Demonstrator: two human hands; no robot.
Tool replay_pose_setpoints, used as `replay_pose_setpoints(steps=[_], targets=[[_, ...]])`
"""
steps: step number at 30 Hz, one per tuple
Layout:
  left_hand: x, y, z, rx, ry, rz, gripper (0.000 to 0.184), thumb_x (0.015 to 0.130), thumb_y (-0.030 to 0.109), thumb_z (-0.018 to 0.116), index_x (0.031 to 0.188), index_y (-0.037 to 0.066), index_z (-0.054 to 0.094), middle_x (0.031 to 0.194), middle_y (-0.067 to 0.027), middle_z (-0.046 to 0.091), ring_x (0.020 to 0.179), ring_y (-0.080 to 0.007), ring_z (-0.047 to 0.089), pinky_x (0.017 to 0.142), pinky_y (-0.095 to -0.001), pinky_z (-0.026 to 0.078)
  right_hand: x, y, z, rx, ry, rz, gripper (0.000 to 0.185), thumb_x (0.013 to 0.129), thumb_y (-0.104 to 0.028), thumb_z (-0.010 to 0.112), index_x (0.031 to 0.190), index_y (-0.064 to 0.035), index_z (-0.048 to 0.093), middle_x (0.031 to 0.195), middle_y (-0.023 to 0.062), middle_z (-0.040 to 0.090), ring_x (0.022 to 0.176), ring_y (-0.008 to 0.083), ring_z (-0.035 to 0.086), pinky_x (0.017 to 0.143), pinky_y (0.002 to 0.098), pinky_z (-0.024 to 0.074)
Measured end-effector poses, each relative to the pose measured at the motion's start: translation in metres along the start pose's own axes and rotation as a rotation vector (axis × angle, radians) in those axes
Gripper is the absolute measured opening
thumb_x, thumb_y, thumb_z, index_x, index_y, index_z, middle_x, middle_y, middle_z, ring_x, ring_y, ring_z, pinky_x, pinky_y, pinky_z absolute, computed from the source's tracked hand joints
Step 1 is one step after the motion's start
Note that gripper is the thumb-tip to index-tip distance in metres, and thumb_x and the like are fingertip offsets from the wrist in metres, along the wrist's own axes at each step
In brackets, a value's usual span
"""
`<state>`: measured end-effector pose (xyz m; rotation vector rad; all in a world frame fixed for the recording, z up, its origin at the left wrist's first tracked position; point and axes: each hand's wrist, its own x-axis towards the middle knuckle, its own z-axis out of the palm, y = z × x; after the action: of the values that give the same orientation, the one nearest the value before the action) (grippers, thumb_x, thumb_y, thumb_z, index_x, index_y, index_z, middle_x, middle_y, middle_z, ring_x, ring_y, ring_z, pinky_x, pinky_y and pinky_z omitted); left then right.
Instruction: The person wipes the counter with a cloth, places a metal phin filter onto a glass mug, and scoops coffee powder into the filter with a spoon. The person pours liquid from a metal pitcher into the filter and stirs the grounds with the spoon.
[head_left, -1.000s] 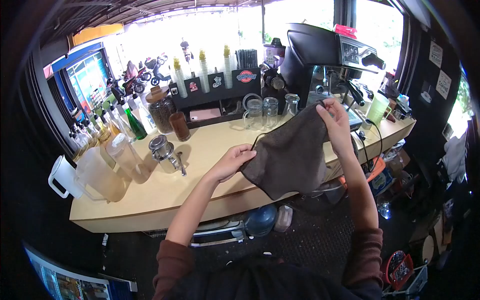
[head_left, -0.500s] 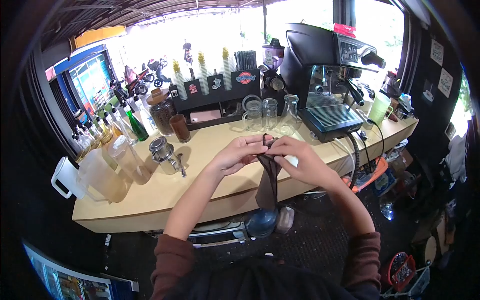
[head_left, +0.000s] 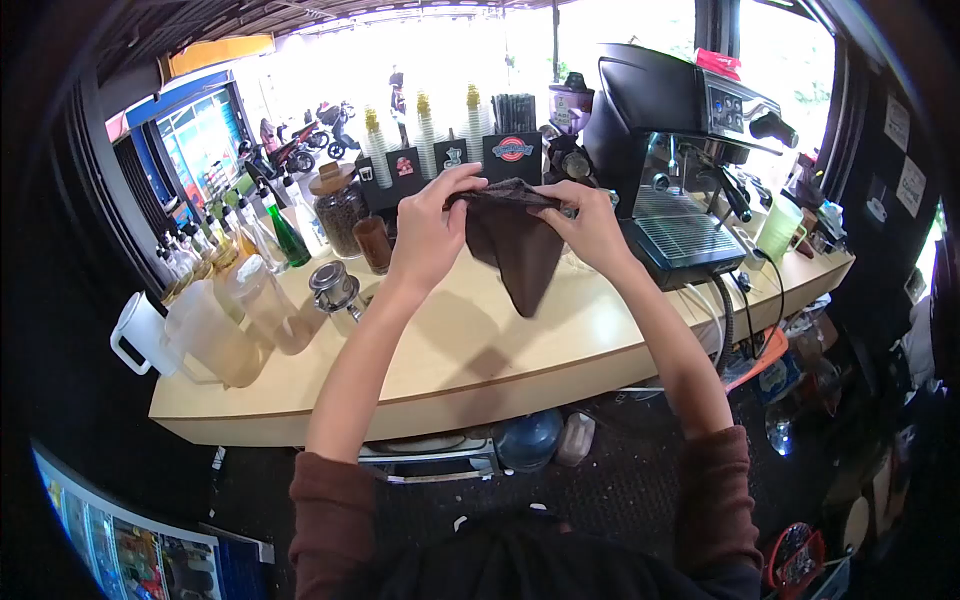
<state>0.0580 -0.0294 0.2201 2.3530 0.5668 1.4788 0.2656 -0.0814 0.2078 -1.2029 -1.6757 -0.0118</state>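
Observation:
A thin dark brown cloth (head_left: 515,245) hangs stretched above the counter, narrowing to a rounded point at the bottom. My left hand (head_left: 433,225) pinches its upper left corner, fingers bent over the bunched top edge. At the upper right, my right hand (head_left: 590,225) grips the same edge between thumb and fingers. Both hands are raised at about the height of the cup holder behind. Part of the glassware at the back is hidden behind the cloth and my right hand.
Along the left of the wooden counter (head_left: 420,370) stand plastic pitchers (head_left: 210,335), a metal drip pot (head_left: 338,292), a jar of coffee beans (head_left: 342,220) and syrup bottles (head_left: 285,235). An espresso machine (head_left: 680,170) occupies the right, beside a grinder (head_left: 570,110). Stacked cups (head_left: 425,135) fill a black holder.
Both hands have risen and moved farther apart. The cloth, gathered and hanging narrow before, is now spread wider between them and held higher over the counter. The view has shifted slightly.

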Motion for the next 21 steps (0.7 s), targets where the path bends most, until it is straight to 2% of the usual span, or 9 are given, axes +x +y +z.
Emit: replay_pose_setpoints(steps=[2, 4, 7, 10, 13, 14, 18, 20, 21], targets=[[-0.014, -0.002, 0.0, 0.075, 0.055, 0.141, 0.037, 0.08, -0.009, 0.051, 0.115, 0.004, 0.058, 0.105, -0.0099, 0.067, 0.091, -0.0225, 0.067, 0.078, -0.0282, 0.053, -0.007, 0.012, 0.002, -0.014, -0.026, -0.074, 0.028, 0.074, -0.007, 0.067, 0.102, -0.0058, 0.068, 0.089, 0.0147, 0.066, 0.076, 0.0281, 0.062, 0.07, 0.034, 0.048], [-0.049, -0.016, 0.01, 0.072, 0.002, 0.109, 0.034, 0.08, -0.008, 0.051, 0.112, 0.003, 0.058, 0.105, -0.011, 0.066, 0.095, -0.0253, 0.065, 0.082, -0.0308, 0.052, -0.026, 0.027, 0.005, -0.088, -0.095, -0.252, 0.036, 0.07, -0.004, 0.066, 0.106, -0.0079, 0.067, 0.094, 0.0159, 0.067, 0.084, 0.0325, 0.063, 0.077, 0.0364, 0.0487], [-0.126, -0.041, 0.033, 0.011, -0.224, -0.014, 0.029, 0.082, -0.005, 0.053, 0.11, 0.003, 0.058, 0.111, -0.0127, 0.063, 0.104, -0.0283, 0.061, 0.088, -0.0323, 0.05, -0.087, 0.052, 0.018, -0.049, -0.437, -0.064, 0.038, 0.07, -0.005, 0.066, 0.107, -0.0111, 0.068, 0.089, 0.0155, 0.067, 0.081, 0.0313, 0.063, 0.077, 0.0383, 0.0486], [-0.191, -0.04, 0.045, -0.171, -0.384, -0.222, 0.026, 0.084, -0.002, 0.054, 0.109, 0.003, 0.058, 0.111, -0.0114, 0.064, 0.104, -0.0258, 0.061, 0.087, -0.0322, 0.051, -0.146, 0.08, 0.034, 0.043, -0.748, -0.035, 0.029, 0.079, -0.015, 0.064, 0.108, -0.0124, 0.067, 0.085, 0.0148, 0.067, 0.074, 0.0311, 0.062, 0.074, 0.0393, 0.0493], [-0.198, -0.037, 0.048, -0.211, -0.447, -0.338, 0.026, 0.085, -0.001, 0.054, 0.11, 0.003, 0.058, 0.106, -0.01, 0.066, 0.1, -0.023, 0.063, 0.085, -0.0316, 0.052, -0.155, 0.083, 0.038, 0.13, -0.724, -0.088, 0.029, 0.081, -0.016, 0.063, 0.109, -0.012, 0.067, 0.08, 0.0144, 0.067, 0.072, 0.0333, 0.063, 0.072, 0.0397, 0.0498], [-0.189, -0.044, 0.051, -0.21, -0.362, -0.332, 0.027, 0.085, -0.001, 0.055, 0.111, 0.002, 0.057, 0.107, -0.0111, 0.065, 0.1, -0.0238, 0.064, 0.083, -0.0316, 0.052, -0.147, 0.089, 0.034, 0.01, -0.799, 0.118, 0.024, 0.081, -0.018, 0.064, 0.104, -0.0108, 0.069, 0.081, 0.0153, 0.067, 0.074, 0.0337, 0.064, 0.072, 0.0388, 0.0498], [-0.134, -0.083, 0.063, -0.264, -0.207, -0.425, 0.036, 0.083, -0.001, 0.058, 0.118, 0.001, 0.052, 0.113, -0.0149, 0.062, 0.1, -0.0278, 0.063, 0.088, -0.0332, 0.049, -0.093, 0.102, 0.051, -0.019, -0.595, 0.146, 0.029, 0.08, -0.022, 0.065, 0.105, -0.0071, 0.067, 0.092, 0.0175, 0.066, 0.084, 0.0343, 0.063, 0.077, 0.0374, 0.0489], [-0.12, -0.101, 0.075, 0.208, 0.014, -0.24, 0.039, 0.082, -0.002, 0.058, 0.12, 0.001, 0.05, 0.117, -0.0175, 0.059, 0.107, -0.0315, 0.059, 0.092, -0.0369, 0.046, -0.081, 0.111, 0.071, -0.139, -0.241, 0.024, 0.036, 0.083, -0.022, 0.061, 0.114, -0.005, 0.06, 0.114, 0.0167, 0.06, 0.1, 0.0346, 0.058, 0.086, 0.0383, 0.0457], [-0.124, -0.101, 0.079, 0.214, 0.02, -0.235, 0.039, 0.082, -0.002, 0.058, 0.12, 0.001, 0.05, 0.117, -0.0175, 0.059, 0.107, -0.0315, 0.059, 0.092, -0.0369, 0.046, -0.084, 0.11, 0.08, -0.136, -0.238, 0.014, 0.036, 0.083, -0.022, 0.061, 0.114, -0.005, 0.06, 0.114, 0.0167, 0.06, 0.1, 0.0346, 0.058, 0.086, 0.0383, 0.0457]])
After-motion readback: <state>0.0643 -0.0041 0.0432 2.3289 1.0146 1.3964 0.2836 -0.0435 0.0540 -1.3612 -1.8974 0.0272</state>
